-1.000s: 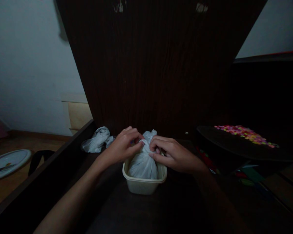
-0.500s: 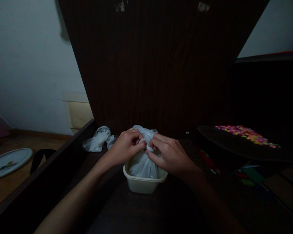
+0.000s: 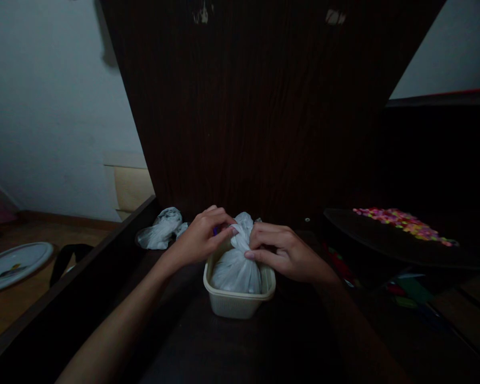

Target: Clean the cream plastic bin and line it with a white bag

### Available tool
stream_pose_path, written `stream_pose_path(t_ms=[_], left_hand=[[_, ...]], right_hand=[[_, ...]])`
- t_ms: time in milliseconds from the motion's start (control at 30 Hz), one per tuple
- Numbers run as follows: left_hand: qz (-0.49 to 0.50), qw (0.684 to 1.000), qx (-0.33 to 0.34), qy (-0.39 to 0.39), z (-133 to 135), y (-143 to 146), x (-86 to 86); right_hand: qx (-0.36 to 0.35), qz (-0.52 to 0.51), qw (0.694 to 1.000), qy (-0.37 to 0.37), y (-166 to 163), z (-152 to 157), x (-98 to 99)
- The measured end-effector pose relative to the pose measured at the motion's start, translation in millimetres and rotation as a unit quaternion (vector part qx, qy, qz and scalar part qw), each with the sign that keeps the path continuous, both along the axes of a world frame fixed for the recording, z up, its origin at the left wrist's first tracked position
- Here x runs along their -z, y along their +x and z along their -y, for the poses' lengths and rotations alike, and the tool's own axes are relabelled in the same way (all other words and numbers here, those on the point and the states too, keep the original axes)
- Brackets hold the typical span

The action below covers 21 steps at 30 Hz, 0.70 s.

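A white plastic bag (image 3: pixel 237 271) sits inside a cream plastic basket (image 3: pixel 237 305) in front of me, its neck gathered and twisted above the rim. My left hand (image 3: pixel 206 230) pinches the left side of the twisted neck between thumb and fingers. On the other side my right hand (image 3: pixel 278 248) grips the neck, thumb toward me and fingers curled behind it. What fills the bag is hidden by the plastic.
Another crumpled white plastic bag (image 3: pixel 162 229) lies at the back left, beside the raised dark edge (image 3: pixel 104 258). A tall dark wooden panel (image 3: pixel 244 117) rises behind. Colourful small pieces (image 3: pixel 404 223) lie on a dark surface at right. A white oval lid-like object (image 3: pixel 20 264) rests on the floor.
My hands have moved slightly apart. The bag's neck now shows as a twisted strand between them, where a bunched loop was before. The basket has barely shifted in view.
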State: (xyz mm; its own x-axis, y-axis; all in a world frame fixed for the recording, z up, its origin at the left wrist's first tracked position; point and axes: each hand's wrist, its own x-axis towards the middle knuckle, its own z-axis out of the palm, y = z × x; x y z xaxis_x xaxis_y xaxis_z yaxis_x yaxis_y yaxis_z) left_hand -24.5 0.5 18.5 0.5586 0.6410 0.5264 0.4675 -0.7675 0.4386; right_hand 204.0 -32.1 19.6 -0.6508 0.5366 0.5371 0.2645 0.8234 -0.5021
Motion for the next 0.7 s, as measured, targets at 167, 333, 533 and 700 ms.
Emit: stream_pose_path(t_ms=[167,333,533,700], left_hand=[[0.041,0.999,-0.005,-0.025,2,4,-1.0],[0.046,0.998,-0.022,-0.03,10,12,-1.5],[0.026,0.999,-0.017,-0.009,8,9,-0.1],[0.022,0.999,-0.025,0.004,1,1,-1.1]], right_hand=[[0.124,0.043,0.991,0.019,-2,5,-1.1],[0.232,0.109,0.965,0.055,-16,10,4.9],[0.147,0.107,0.979,0.094,-16,10,8.6],[0.035,0.033,0.998,0.044,-8,12,0.4]])
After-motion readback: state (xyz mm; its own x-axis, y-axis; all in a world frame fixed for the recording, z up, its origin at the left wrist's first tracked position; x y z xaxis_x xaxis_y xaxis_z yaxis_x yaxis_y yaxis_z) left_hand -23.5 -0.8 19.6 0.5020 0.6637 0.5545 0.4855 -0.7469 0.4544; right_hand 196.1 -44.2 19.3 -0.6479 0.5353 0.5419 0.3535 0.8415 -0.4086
